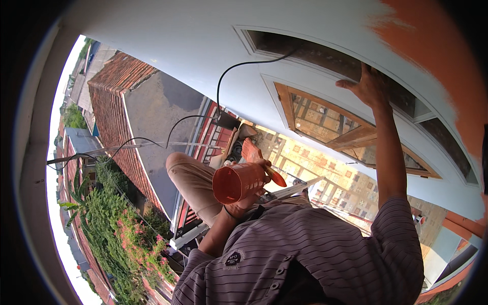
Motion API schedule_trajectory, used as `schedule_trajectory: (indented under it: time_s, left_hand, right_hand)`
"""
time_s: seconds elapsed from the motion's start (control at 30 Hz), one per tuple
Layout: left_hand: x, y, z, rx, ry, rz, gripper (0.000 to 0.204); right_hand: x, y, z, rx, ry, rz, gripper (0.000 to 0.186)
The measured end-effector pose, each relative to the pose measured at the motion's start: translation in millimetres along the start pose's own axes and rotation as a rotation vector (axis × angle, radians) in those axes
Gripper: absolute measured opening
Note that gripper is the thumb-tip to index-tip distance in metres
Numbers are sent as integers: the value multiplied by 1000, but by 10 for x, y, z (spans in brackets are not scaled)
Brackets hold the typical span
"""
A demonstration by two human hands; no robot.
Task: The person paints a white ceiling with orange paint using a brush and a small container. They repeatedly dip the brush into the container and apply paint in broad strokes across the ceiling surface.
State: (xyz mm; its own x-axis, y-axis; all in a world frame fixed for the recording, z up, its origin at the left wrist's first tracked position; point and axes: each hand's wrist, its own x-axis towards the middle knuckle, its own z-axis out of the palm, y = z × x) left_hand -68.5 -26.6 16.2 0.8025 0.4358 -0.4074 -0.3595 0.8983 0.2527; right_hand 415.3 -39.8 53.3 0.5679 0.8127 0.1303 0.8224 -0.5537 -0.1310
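Note:
My left hand (244,203) grips an orange paint container (229,185), tilted toward me with its open top and paint-coated inside showing. A paintbrush (274,175) with orange paint on it is held along with the container, at its right side. My right hand (363,89) reaches up and grips the edge of a long, dark recessed opening (315,56) in the pale wall, its thumb stretched out and its fingertips partly hidden inside.
A ladder (295,187) is under me, high above a tiled floor (269,142). A black cable (221,76) loops across the pale wall (178,40). Wooden-framed panes (310,112) sit in that wall. Roofs (114,73) and plants (112,218) lie below left; my bare foot (251,150) hangs near centre.

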Motion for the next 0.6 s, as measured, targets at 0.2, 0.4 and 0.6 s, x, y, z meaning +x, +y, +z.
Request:
schedule_trajectory:
  time_s: [0.2,0.4,0.6]
  left_hand:
    - [54,-20,72,110,-14,131,75]
    - [113,109,52,-32,-105,82,73]
    - [18,247,22,-137,-195,40,80]
  right_hand:
    - [0,38,-21,-26,69,-79,137]
    - [4,181,185,-123,212,-160,131]
    - [83,232,370,-240,343,-166,128]
